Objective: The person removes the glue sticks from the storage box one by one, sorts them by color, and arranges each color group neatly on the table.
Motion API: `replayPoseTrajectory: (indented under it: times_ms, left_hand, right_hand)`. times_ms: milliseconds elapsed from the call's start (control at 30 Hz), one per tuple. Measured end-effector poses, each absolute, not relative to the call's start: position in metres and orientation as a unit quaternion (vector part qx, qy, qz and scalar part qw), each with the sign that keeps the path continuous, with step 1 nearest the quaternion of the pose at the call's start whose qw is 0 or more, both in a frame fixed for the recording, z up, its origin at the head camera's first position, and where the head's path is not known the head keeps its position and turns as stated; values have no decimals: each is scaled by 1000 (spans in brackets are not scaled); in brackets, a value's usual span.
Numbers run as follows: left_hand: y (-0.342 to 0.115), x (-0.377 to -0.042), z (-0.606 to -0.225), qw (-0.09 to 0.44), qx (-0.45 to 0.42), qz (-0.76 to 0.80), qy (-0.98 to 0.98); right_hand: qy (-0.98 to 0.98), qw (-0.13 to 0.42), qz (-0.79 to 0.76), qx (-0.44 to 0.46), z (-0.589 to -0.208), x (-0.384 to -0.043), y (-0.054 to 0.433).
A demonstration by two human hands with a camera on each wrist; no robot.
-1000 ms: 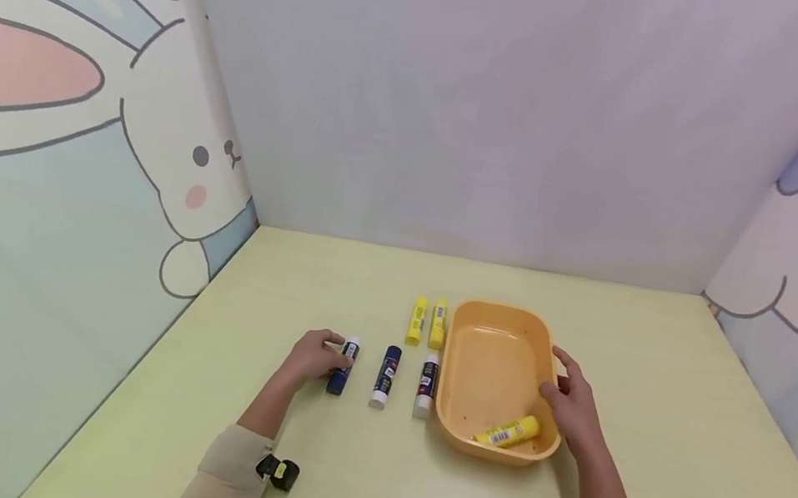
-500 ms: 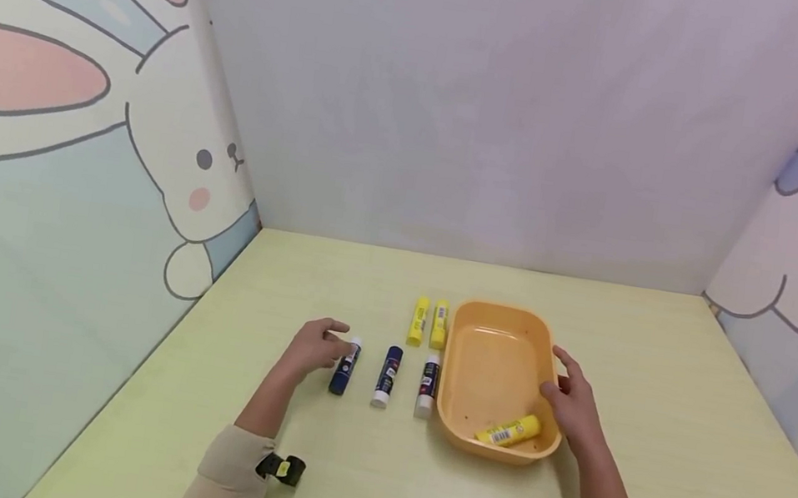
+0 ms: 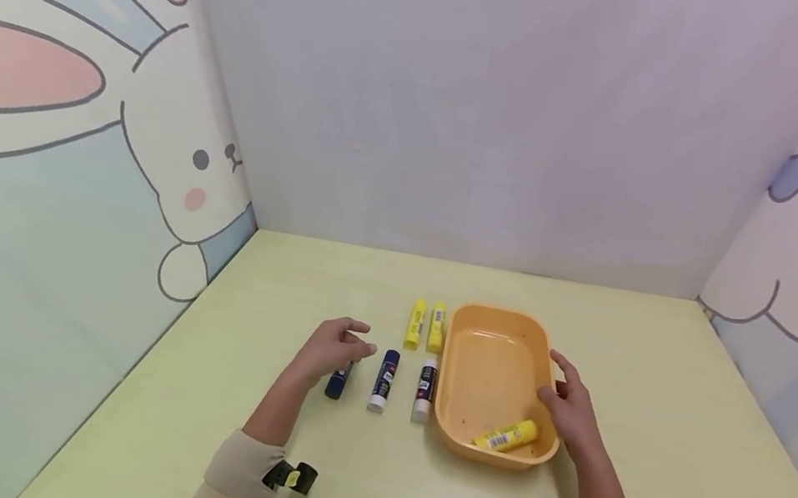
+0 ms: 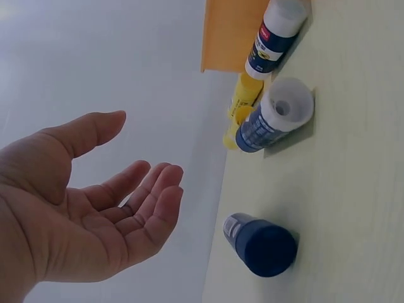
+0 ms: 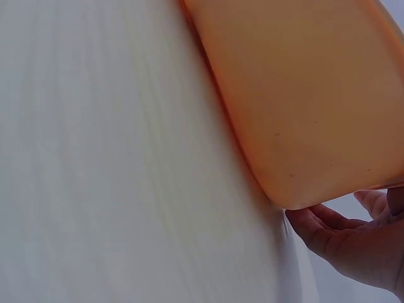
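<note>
In the head view my left hand (image 3: 333, 348) hovers over the leftmost blue glue stick (image 3: 338, 382), partly covering it. The left wrist view shows this hand holding nothing, its thumb and fingers apart and relaxed. To its right lie another blue glue stick (image 3: 384, 382) with its white end toward me and a third, white-ended blue glue stick (image 3: 425, 391) beside the tray. My right hand (image 3: 574, 411) grips the right rim of the orange plastic tray (image 3: 448, 373), thumb over the rim and fingers along the outer wall. Inside the tray lies a yellow glue stick (image 3: 506, 436).
Two yellow glue sticks, one left (image 3: 415, 324) and one right (image 3: 437, 327), lie side by side behind the blue ones, close to the tray's left wall. A pale wall (image 3: 461, 123) rises at the table's back edge, with cartoon-printed walls on both sides.
My left hand has let go of the leftmost blue glue stick, lifted and moved right toward the middle one. The right hand and tray have stayed in place.
</note>
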State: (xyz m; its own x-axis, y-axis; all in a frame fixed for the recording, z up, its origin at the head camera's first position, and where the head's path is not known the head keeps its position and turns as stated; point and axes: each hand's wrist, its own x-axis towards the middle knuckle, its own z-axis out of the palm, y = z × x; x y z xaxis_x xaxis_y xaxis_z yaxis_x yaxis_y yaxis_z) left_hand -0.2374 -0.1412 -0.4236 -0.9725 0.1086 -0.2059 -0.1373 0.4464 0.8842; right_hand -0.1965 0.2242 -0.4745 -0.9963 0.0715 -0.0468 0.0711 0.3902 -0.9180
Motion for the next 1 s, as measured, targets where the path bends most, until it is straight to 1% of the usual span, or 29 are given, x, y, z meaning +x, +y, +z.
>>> replayPoseTrajectory:
  times_ms: [200,667,1000]
  left_hand:
    - [-126,-241,-416,126,14,530,839]
    - [-93,-245,-410,170,89,540,820]
    - [-74,-252,-405,192,112,529,819]
  right_hand:
    - [-838,11,544,-34,-471,-198,224]
    - [-842,0,537,-57,-476,-194,220]
    - [-839,2,541,-56,-473,-195,220]
